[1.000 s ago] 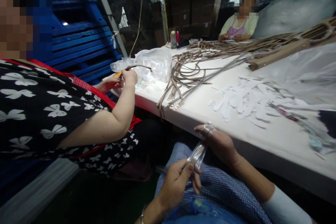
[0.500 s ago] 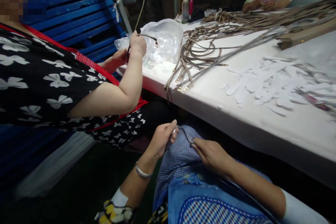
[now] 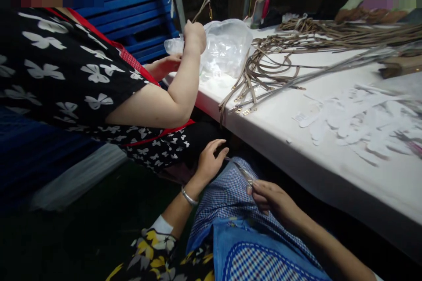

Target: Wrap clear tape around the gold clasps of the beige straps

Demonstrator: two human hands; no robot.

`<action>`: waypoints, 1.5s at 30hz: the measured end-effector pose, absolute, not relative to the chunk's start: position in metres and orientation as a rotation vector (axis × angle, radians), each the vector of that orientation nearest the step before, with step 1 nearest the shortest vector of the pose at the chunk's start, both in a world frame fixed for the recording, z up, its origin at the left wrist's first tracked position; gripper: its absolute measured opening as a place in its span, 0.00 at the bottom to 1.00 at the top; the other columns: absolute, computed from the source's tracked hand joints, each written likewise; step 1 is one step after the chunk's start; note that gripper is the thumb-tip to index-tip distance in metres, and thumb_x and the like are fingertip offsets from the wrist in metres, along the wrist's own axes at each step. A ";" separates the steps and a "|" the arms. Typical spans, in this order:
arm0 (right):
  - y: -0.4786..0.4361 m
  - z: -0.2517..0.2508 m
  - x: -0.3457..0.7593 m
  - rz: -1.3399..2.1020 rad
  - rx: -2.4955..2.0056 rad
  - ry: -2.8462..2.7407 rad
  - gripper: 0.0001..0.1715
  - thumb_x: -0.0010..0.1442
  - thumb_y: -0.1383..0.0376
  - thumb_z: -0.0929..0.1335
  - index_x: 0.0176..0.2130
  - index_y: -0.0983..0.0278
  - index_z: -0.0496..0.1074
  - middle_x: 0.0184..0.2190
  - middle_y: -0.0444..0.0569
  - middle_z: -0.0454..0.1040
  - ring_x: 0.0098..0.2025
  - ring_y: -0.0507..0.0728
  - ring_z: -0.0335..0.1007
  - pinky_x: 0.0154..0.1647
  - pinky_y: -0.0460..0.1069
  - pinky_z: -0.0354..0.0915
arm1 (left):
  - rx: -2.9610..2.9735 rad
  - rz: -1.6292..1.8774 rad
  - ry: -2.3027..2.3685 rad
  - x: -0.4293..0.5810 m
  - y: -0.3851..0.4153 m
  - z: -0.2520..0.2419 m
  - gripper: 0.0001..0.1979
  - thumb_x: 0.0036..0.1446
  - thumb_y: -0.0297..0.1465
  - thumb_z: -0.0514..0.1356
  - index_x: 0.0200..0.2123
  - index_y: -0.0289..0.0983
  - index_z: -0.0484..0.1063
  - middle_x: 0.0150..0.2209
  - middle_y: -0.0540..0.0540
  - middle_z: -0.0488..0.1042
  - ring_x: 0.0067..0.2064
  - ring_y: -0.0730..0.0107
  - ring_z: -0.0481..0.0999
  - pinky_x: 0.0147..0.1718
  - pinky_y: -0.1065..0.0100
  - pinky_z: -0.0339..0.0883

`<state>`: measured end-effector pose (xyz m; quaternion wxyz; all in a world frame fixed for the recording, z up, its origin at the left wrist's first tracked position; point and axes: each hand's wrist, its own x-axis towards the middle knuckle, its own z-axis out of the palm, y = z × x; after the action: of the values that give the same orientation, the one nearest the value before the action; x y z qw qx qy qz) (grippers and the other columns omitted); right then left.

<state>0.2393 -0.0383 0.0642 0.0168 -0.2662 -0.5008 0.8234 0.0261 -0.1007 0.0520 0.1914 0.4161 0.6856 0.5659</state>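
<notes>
My right hand [image 3: 272, 197] pinches a thin grey-brown strap [image 3: 243, 171] above my lap. A short length of the strap sticks out toward my left hand, with a shiny bit at my right fingertips too small to make out. My left hand [image 3: 211, 160] is just left of the strap's tip, thumb and fingers apart, with nothing visible in it. Under both hands lies the blue checked apron [image 3: 227, 197] over my knees.
A white-topped table [image 3: 280, 140] runs along my right, bearing many brown straps [image 3: 257, 70] with metal clasps, a clear plastic bag [image 3: 227, 48] and white strips [image 3: 362, 118]. At left, a co-worker's arm [image 3: 158, 105] holds another strap. Another person sits across the table.
My left hand has let go of the strap and spread its fingers; the right still holds it. The co-worker's hand has risen with its strap. The view has shifted left.
</notes>
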 end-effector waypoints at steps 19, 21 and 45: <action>-0.013 0.142 0.227 1.586 -0.565 -1.689 0.21 0.68 0.59 0.60 0.58 0.58 0.62 0.40 0.52 0.68 0.43 0.59 0.70 0.47 0.55 0.69 | 1.248 1.316 1.277 0.100 -0.120 0.075 0.21 0.66 0.43 0.50 0.38 0.36 0.77 0.33 0.43 0.79 0.39 0.64 0.78 0.44 0.66 0.68; -0.001 0.130 0.226 1.238 -0.537 -1.867 0.21 0.68 0.63 0.60 0.60 0.58 0.60 0.42 0.52 0.71 0.47 0.59 0.70 0.53 0.57 0.66 | 1.195 1.308 1.181 0.105 -0.125 0.082 0.21 0.65 0.44 0.51 0.37 0.35 0.76 0.30 0.44 0.78 0.36 0.66 0.78 0.43 0.66 0.68; -0.022 0.115 0.240 2.745 -0.632 -1.403 0.16 0.65 0.57 0.64 0.38 0.67 0.74 0.23 0.40 0.55 0.23 0.48 0.51 0.27 0.45 0.60 | 1.483 1.240 1.791 0.088 -0.134 0.063 0.19 0.60 0.30 0.59 0.55 0.41 0.70 0.53 0.44 0.74 0.53 0.60 0.73 0.54 0.61 0.63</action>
<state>0.2402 -0.0222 0.1147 -0.0027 -0.2009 -0.4457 0.8723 0.0883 -0.1338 0.0628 0.2505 0.5448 0.6578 0.4557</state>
